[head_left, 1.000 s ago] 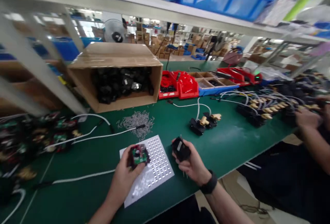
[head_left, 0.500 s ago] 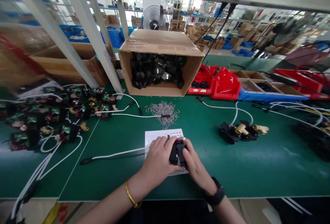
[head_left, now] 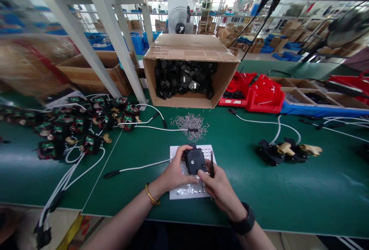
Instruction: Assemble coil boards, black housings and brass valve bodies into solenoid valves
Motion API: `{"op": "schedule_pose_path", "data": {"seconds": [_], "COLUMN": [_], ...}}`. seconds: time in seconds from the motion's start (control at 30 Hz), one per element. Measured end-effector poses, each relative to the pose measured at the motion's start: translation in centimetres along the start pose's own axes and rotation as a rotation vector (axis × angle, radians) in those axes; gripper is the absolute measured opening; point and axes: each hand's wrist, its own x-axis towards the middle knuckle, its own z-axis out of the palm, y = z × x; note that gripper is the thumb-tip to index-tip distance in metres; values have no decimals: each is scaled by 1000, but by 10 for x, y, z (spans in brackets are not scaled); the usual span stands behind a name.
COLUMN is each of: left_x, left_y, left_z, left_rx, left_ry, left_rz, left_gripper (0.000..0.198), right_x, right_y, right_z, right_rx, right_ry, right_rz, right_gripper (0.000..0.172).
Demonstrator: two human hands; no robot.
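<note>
My left hand (head_left: 174, 172) is closed on a black plastic housing (head_left: 196, 161) with its fairly flat face up and a cable to the left. The thumb of my right hand (head_left: 219, 186) presses the housing's lower right edge. A slim black tool (head_left: 212, 164), perhaps tweezers, stands upright in my right hand's fingers. Beneath both hands lies a white sheet (head_left: 173, 194) bearing small shiny round parts and clear plastic; the hands hide part of it. Just beyond it is a pile of small metal pins or screws (head_left: 190, 124), with a black cable end lying on it.
A cardboard box (head_left: 191, 46) of black housings stands behind the pile. Wired assemblies (head_left: 92, 142) crowd the left. At right lie black units with brass fittings (head_left: 286, 149); red bins (head_left: 265, 94) and a divided tray (head_left: 319, 108) stand behind. Metal posts (head_left: 115, 31) rise at left.
The housing has turned so a flatter face points up. My hands have shifted and spread slightly, uncovering more of the white sheet, and the slim tool now shows upright. The view has swung a little left.
</note>
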Motion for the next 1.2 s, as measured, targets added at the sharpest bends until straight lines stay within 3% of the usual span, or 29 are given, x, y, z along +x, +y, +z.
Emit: {"op": "schedule_pose_path", "data": {"seconds": [0.1,0.27,0.4,0.5,0.6,0.7,0.8,0.9,1.0,1.07,1.13,1.2], "left_x": [9,24,25,21,17,18,31,54,81,101,120,138], "left_y": [6,11,7,6,13,27,39,42,33,25,23,32], "left_z": [-9,-2,12,15,7,-10,-31,-48,-60,-69,-74,-70], "left_rx": [-186,-74,-17,7,-28,-17,249,519,646,679,682,655], "left_ry": [-86,94,215,226,156,126,280,316,246,257,295,334], "left_rz": [-56,-170,-142,-106,-21,103,153,91,-8,-72,-135,-178], "left_gripper": [72,34,30,29,37,56,39,25,21,18,13,12], "right_x": [1,3,4,8,20,34,41,29,10,5,15,35], "right_y": [10,18,18,13,6,4,8,14,19,19,15,2], "right_z": [2,1,3,1,-11,-27,-36,-39,-45,-53,-61,-63], "right_rx": [70,104,110,29,-268,-819,-1408,-1677,-1668,-1526,-1315,-1118], "right_ry": [-27,-28,2,32,33,6,-115,-240,-343,-355,-224,-3], "right_rz": [55,63,81,72,-140,-555,-922,-1083,-1041,-970,-823,-550], "right_gripper": [50,47,46,45,41,37,38,36,38,35,27,25]}}
